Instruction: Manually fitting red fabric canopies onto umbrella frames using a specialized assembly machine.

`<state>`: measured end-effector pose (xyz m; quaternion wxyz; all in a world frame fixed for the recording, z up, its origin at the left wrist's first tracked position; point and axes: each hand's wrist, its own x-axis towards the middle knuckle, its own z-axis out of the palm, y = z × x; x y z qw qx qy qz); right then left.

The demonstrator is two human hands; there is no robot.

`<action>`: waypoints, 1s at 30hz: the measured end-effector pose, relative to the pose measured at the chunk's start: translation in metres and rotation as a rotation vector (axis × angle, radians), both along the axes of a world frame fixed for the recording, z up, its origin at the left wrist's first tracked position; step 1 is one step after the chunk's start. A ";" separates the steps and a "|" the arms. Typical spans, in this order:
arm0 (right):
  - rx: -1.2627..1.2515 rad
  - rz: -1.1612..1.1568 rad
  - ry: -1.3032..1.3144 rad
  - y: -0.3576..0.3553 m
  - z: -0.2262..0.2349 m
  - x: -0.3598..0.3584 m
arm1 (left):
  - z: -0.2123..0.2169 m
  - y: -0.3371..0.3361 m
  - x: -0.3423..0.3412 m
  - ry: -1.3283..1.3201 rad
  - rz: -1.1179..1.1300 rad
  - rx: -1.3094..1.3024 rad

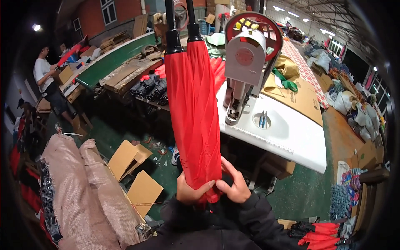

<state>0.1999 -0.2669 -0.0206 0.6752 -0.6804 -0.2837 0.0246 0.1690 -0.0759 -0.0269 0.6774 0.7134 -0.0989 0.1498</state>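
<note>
Two folded red umbrellas point(193, 121) stand upright, side by side, in front of me, their black shafts pointing up and away. Around their lower end on the left is my left hand point(189, 191), closed, with its thumb across the cloth. My right hand point(236, 188) grips the lower right side, thumb on the front and fingers along the edge. The two thumbs nearly meet. Cloth hides some of the fingertips. Just beyond, to the right, a white machine point(246, 58) with a red wheel point(273, 31) rises from a white tabletop point(296, 146).
Small blue-handled snips point(262, 120) sit in a round recess of the tabletop. Long pinkish woven sacks point(75, 187) and open cardboard flaps point(143, 191) lie at my left. Black umbrella parts point(152, 89) are stacked behind. A person point(48, 79) stands far left. Red-and-black bundles point(321, 235) lie lower right.
</note>
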 end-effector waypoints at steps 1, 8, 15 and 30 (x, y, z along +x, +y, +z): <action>-0.020 0.029 0.004 0.003 0.002 0.010 | -0.006 0.004 -0.001 0.069 -0.047 -0.033; 0.235 -0.005 0.349 0.021 -0.019 0.041 | -0.043 0.002 0.006 0.444 -0.513 -0.399; 0.236 -0.033 0.373 0.020 -0.033 0.033 | -0.078 0.003 0.014 0.392 -0.395 -0.312; 0.140 -0.059 0.344 0.018 -0.034 0.046 | -0.089 -0.021 -0.009 0.393 -0.168 -0.222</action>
